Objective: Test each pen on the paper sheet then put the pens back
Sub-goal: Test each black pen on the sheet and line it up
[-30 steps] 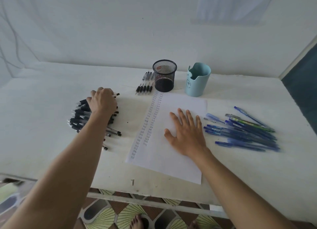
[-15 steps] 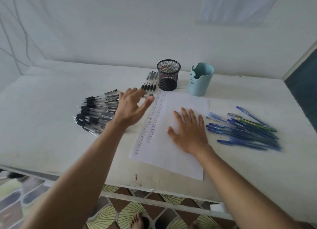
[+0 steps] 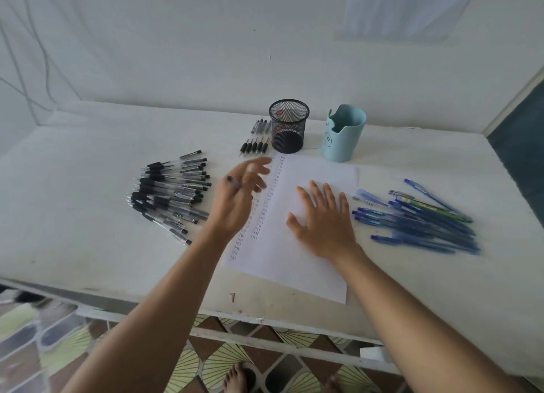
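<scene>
White tabletop [image 3: 88, 216] — at the left edge of the paper sheet [image 3: 294, 274] hovers the left hand [image 3: 241, 192], loosely pinching a black pen [image 3: 229, 178], blank paper just rightward — the right hand [image 3: 323, 224] lies flat mid-sheet.

Backed at 12 o'clock by a pale wall [image 3: 206, 53], strung at 10 o'clock with thin cables [image 3: 46, 68]. Floored at 6 o'clock in brown tiles [image 3: 259, 354] with yellow fans. Lit softly.

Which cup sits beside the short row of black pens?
The black mesh cup, left of the light blue cup; the pens lie at its left.
</scene>
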A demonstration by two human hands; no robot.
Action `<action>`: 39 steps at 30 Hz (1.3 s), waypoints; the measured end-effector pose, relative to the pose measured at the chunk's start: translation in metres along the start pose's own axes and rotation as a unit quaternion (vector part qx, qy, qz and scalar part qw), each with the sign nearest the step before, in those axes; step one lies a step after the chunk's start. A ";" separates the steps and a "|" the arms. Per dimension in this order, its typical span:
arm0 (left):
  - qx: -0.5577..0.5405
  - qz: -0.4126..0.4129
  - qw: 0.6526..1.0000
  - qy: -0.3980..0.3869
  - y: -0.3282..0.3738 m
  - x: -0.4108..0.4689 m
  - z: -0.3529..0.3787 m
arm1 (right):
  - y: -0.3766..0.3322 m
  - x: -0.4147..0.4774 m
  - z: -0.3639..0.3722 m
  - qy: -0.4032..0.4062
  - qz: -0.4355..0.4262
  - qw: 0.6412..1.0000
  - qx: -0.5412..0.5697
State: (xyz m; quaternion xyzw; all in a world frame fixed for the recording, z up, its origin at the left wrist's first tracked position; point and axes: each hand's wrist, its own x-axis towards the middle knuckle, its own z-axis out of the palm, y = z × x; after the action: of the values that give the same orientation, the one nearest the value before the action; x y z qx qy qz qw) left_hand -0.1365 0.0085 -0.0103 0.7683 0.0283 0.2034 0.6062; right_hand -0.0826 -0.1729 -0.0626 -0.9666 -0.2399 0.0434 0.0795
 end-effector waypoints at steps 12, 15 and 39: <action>0.024 -0.131 0.989 0.062 -0.023 -0.036 -0.013 | 0.002 0.001 0.001 -0.017 0.000 1.000 -0.015; 0.038 -0.155 0.982 0.097 -0.021 -0.035 -0.012 | 0.002 0.002 0.001 -0.017 0.000 1.000 -0.010; 0.211 -0.115 0.969 0.056 -0.030 -0.035 -0.011 | 0.003 0.002 0.001 -0.017 -0.001 1.000 -0.009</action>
State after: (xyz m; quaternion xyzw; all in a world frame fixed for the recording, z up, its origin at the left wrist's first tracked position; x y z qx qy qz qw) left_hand -0.1663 0.0167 -0.0459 0.8580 0.1924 0.1646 0.4470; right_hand -0.0799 -0.1746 -0.0645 -0.9661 -0.2425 0.0576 0.0671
